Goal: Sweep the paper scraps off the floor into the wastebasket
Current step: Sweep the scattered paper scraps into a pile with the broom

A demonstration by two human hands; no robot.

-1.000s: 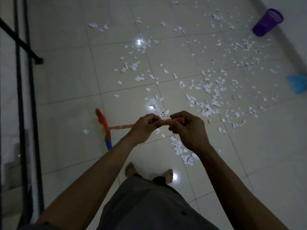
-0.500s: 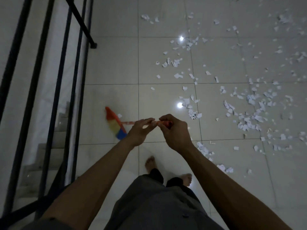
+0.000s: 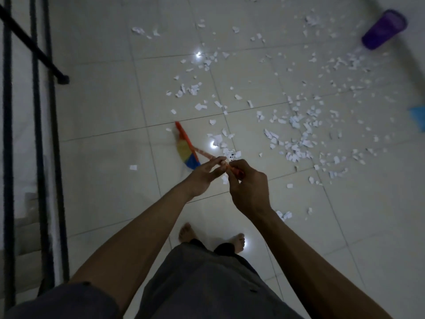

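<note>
A broom (image 3: 186,150) with a red, yellow and blue head rests on the tiled floor, its orange handle running up to my hands. My right hand (image 3: 249,185) grips the top end of the handle. My left hand (image 3: 203,174) pinches the handle just below, fingers fairly straight. White paper scraps (image 3: 296,139) lie scattered over the floor, thickest at the right of the broom. A purple wastebasket (image 3: 383,29) lies on its side at the top right, by the wall.
A black metal railing (image 3: 38,134) runs down the left side, with stairs beyond it. A blue dustpan (image 3: 418,116) shows at the right edge. My bare feet (image 3: 236,241) stand on the tiles below my hands.
The view has swung back to the right, bringing the wastebasket and dustpan into sight. The broom head has moved forward and right, closer to the scraps.
</note>
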